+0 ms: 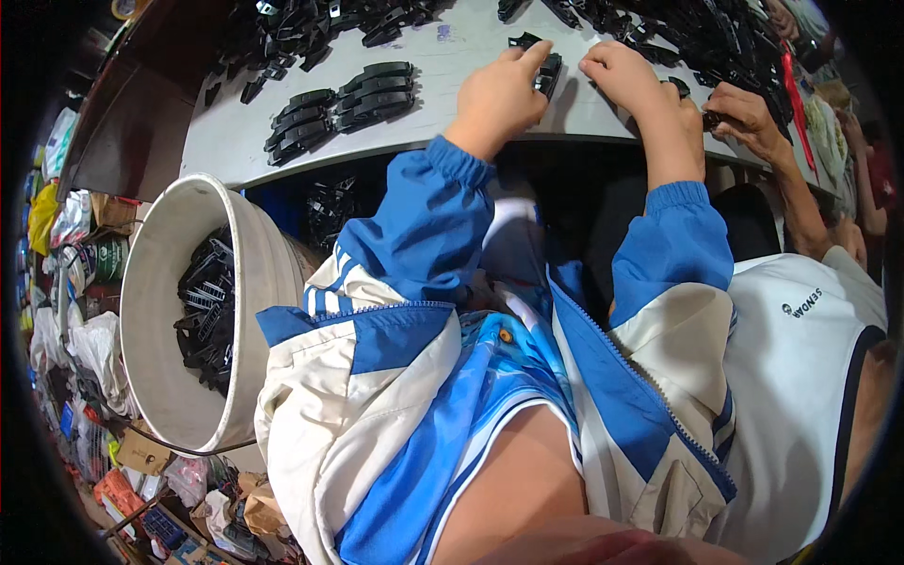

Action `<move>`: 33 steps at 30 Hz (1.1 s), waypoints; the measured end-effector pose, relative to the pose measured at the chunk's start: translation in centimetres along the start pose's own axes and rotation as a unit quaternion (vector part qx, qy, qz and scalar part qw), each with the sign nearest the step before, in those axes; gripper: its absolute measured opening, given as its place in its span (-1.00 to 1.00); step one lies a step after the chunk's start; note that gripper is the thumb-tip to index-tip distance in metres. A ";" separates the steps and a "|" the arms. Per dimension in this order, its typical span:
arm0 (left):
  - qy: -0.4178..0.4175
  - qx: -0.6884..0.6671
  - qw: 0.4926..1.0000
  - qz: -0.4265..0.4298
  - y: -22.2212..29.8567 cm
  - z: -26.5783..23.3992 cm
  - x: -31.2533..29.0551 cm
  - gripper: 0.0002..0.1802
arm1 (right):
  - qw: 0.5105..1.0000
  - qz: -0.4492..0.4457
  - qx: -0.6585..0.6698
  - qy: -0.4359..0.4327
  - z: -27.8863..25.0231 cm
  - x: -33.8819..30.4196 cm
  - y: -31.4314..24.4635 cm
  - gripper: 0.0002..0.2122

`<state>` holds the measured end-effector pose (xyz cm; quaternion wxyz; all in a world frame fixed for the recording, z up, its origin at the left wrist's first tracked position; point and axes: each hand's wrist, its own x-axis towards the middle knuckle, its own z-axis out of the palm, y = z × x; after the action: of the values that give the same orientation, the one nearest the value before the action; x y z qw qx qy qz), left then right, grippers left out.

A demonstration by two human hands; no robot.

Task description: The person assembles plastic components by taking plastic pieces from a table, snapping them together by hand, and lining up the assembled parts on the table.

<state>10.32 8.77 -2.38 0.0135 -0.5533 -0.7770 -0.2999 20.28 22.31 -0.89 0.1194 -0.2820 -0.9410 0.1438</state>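
Over the pale table, my left hand point(499, 99) has its fingers closed at a black plastic clip-like part point(548, 73), index finger lying along the top. Just right of it, my right hand point(629, 80) is held low with curled fingers; anything inside them is hidden. Between the two hands a strip of table surface shows. To the left of my left hand lie two neat stacks of curved black plastic parts, a nearer-left stack point(301, 124) and a slightly farther one point(377, 94).
Heaps of loose black parts point(311, 28) cover the table's point(226, 141) far side. A white bucket point(268, 282) with more black parts stands at my left. At right, a co-worker's hand point(749, 118) holds a small black piece. Bags and boxes point(141, 452) clutter the lower left.
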 end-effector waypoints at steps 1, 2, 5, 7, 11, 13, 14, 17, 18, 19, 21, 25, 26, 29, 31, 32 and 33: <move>-0.006 -0.018 0.998 0.063 -0.6 0.0 0.6 -0.51 | 0.999 -0.038 -0.003 0.014 0.0 0.0 0.1 -0.84; -0.001 -0.035 0.992 0.125 -1.0 0.0 1.1 -0.46 | 0.999 -0.046 -0.020 0.019 0.0 -0.1 0.2 -0.83; -0.051 -0.014 0.984 0.173 -1.7 0.5 1.9 -0.56 | 0.986 -0.089 0.101 0.098 0.2 -0.9 0.6 -0.74; -0.045 -0.015 0.983 0.178 -1.8 0.8 1.9 -0.68 | 0.974 -0.060 0.187 0.114 0.3 -1.4 0.8 -0.68; -0.019 -0.002 0.989 0.144 -1.7 0.9 1.4 -0.73 | 0.960 -0.048 0.273 0.032 0.3 -2.1 0.9 -0.68; -0.016 0.004 0.988 0.151 -1.7 0.8 1.4 -0.75 | 0.943 -0.083 0.323 0.012 0.4 -2.4 0.8 -0.73; -0.023 0.003 0.988 0.151 -1.6 0.7 1.5 -0.75 | 0.952 -0.078 0.294 0.010 0.5 -2.5 0.7 -0.75; -0.031 0.004 0.987 0.155 -1.5 0.8 1.8 -0.74 | 0.981 -0.103 0.164 0.004 0.8 -3.1 0.5 -0.82; -0.034 0.006 0.988 0.153 -1.4 0.8 1.8 -0.74 | 0.977 -0.118 0.178 0.010 0.9 -3.2 0.5 -0.83; -0.033 0.005 0.987 0.156 -1.4 0.9 1.8 -0.74 | 0.974 -0.130 0.184 0.007 1.0 -3.4 0.4 -0.83; -0.012 0.010 0.990 0.139 -1.4 0.9 1.9 -0.73 | 0.981 -0.117 0.153 0.003 1.0 -3.5 0.3 -0.80; -0.022 0.047 0.978 0.200 -1.5 0.5 2.4 -0.72 | 0.978 -0.064 0.198 0.001 0.3 -3.1 -0.3 -0.74; -0.022 0.050 0.977 0.205 -1.4 0.3 2.5 -0.72 | 0.979 -0.039 0.202 -0.006 0.1 -3.0 -0.4 -0.73; -0.060 0.066 0.982 0.167 -1.3 0.0 2.7 -0.71 | 0.974 -0.048 0.222 -0.004 -0.7 -2.6 -0.6 -0.73; -0.093 0.063 0.989 0.100 -1.3 0.1 2.5 -0.71 | 0.979 -0.071 0.188 0.022 -0.8 -2.5 -0.6 -0.75; -0.087 0.056 0.990 0.095 -1.2 0.2 2.4 -0.71 | 0.982 -0.087 0.164 0.011 -0.8 -2.5 -0.6 -0.76; -0.078 0.047 0.992 0.092 -1.2 0.3 2.2 -0.71 | 0.986 -0.092 0.142 0.010 -0.6 -2.6 -0.5 -0.77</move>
<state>8.53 10.58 -2.39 0.0067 -0.6430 -0.7346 -0.2165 22.35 20.54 -0.51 0.1801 -0.1762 -0.9316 0.2619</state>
